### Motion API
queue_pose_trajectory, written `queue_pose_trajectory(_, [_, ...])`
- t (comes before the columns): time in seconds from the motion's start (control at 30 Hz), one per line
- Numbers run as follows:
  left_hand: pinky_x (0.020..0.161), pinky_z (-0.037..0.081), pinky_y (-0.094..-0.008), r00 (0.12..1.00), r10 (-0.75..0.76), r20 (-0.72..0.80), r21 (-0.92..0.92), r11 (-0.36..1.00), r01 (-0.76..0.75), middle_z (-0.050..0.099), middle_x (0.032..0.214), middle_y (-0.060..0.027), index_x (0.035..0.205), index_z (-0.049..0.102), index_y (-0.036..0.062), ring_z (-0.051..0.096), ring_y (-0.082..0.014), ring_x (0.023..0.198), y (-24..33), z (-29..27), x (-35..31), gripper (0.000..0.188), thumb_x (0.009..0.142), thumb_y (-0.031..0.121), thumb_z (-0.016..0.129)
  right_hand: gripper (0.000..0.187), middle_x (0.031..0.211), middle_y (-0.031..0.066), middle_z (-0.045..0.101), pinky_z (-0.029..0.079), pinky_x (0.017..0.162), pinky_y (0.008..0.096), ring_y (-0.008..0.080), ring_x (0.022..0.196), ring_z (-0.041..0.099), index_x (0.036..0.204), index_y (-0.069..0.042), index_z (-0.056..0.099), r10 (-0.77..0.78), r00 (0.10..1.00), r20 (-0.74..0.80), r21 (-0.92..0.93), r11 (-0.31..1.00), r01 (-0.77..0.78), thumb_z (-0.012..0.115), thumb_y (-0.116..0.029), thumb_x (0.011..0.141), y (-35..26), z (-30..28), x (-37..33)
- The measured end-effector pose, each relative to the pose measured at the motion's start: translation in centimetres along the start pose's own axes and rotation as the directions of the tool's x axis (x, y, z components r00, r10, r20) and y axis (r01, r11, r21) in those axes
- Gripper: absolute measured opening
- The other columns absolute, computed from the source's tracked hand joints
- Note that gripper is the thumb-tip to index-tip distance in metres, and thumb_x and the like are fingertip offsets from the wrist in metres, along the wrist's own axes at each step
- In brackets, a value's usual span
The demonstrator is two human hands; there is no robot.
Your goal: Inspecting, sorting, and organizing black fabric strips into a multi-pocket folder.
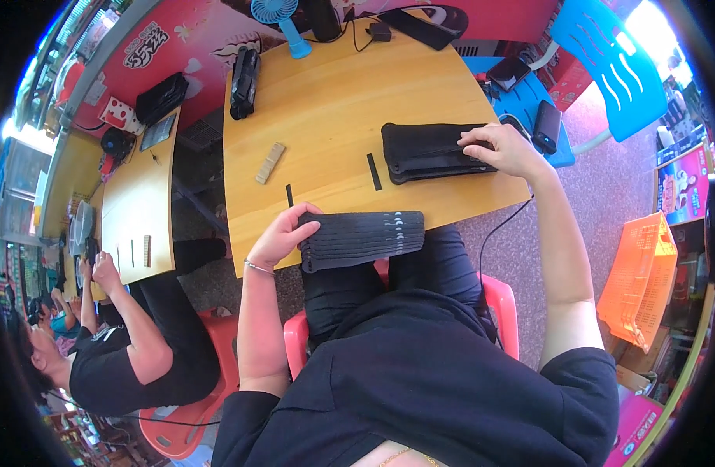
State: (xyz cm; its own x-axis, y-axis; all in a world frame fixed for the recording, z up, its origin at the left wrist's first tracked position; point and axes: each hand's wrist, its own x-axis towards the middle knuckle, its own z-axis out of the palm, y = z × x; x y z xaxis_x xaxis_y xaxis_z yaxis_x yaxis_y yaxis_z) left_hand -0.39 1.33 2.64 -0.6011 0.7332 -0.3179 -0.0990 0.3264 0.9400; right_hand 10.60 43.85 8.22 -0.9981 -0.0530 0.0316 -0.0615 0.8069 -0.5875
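Observation:
A stepped stack of dark grey knit pieces (361, 240), probably socks, lies along the table's front edge above my lap. White crescent marks run down its right end. My left hand (283, 236) grips its left end, thumb on top and fingers mostly hidden behind. Farther right, a pile of flat black fabric pieces (427, 152) lies on the table. My right hand (504, 149) is at the pile's right end, its fingers curled and closed on the upper layer. How much it has hold of is hidden.
Two black strips (374, 171) and a tan ridged strip (270, 163) lie on the wooden table (318, 117). Behind are a black bundle (245, 82) and a blue fan (283, 23). A blue chair (606, 70) and an orange crate (637, 280) stand right. Another person works left.

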Motion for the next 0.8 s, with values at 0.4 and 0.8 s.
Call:
queue_pose_trajectory(0.4, [0.061,0.042,-0.0162,1.0,0.005,0.028,-0.069,0.998,-0.003,0.059,0.085,0.0053,0.108,0.056,0.0051,0.052,0.0002,0.075,2.0,0.1,-0.4,0.018,0.093,0.014,0.058,0.042,0.124,0.0138,0.059,0.041,0.101,0.0396,0.0308,0.117,0.053,0.112,-0.005,0.062,-0.087,0.993,-0.079,-0.134,0.988,0.076,0.073,-0.022,0.076,-0.7,1.0,-1.6])
queue_pose_trajectory(0.8, [0.076,0.046,-0.0192,0.983,0.183,0.002,-0.259,0.95,-0.176,0.061,0.097,0.0003,0.114,0.056,0.0012,0.056,-0.0044,0.087,9.6,3.9,7.4,0.023,0.094,0.012,0.058,0.042,0.097,0.0032,0.065,0.045,0.067,0.0201,0.0058,0.079,0.058,0.136,-0.008,0.045,0.193,0.978,-0.076,0.726,0.683,-0.079,0.056,-0.016,0.096,-3.4,-0.8,-3.3])
